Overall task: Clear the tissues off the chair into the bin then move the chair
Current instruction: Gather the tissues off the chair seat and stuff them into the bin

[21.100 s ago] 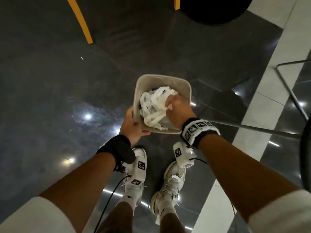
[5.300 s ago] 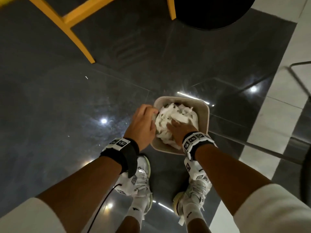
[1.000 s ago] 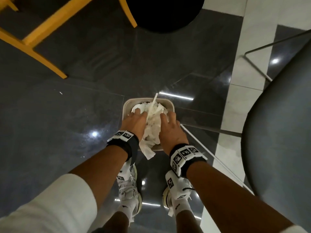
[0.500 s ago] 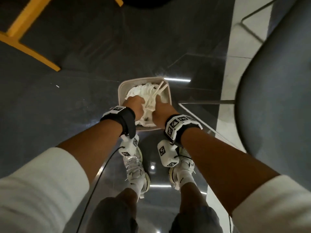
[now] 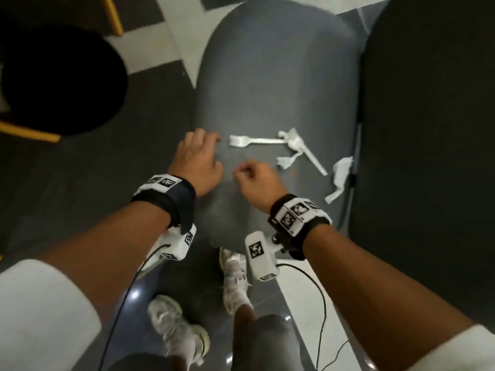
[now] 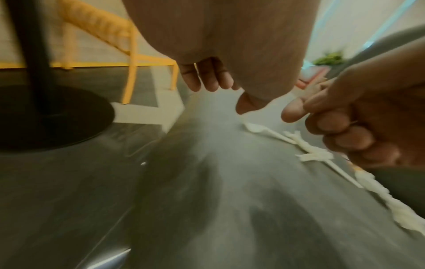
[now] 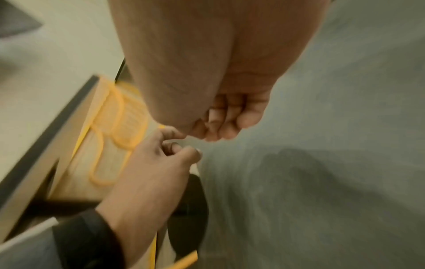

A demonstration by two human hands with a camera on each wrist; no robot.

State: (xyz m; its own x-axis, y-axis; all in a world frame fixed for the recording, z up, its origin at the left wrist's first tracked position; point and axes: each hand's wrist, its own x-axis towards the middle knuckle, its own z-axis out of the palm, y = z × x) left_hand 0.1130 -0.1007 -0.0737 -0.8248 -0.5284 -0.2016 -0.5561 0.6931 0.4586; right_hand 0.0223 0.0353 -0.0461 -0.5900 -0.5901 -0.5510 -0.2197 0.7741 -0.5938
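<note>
The grey chair seat [image 5: 276, 84] fills the middle of the head view. On it lie a white plastic fork [image 5: 249, 141], a plastic knife [image 5: 313, 162], a crumpled tissue [image 5: 290, 136] and torn tissue scraps [image 5: 340, 178]. My left hand [image 5: 199, 156] hovers over the seat's left edge, just left of the fork's tines, fingers loosely curled and holding nothing. Beside it, my right hand [image 5: 254, 178] is curled into an empty fist, left of the scraps. The left wrist view shows the fist [image 6: 345, 134] above the fork [image 6: 260, 130]. The bin is out of view.
A black round table base [image 5: 59, 84] stands on the dark floor to the left, with yellow chair legs [image 5: 112, 14] behind it. A large black surface [image 5: 428, 156] borders the seat on the right. My white shoes [image 5: 235, 274] and a trailing cable [image 5: 318, 290] are below.
Both hands have left the tissue-filled bin and risen to the chair seat. The view has swung from the bin to the seat, and the bin is gone from sight.
</note>
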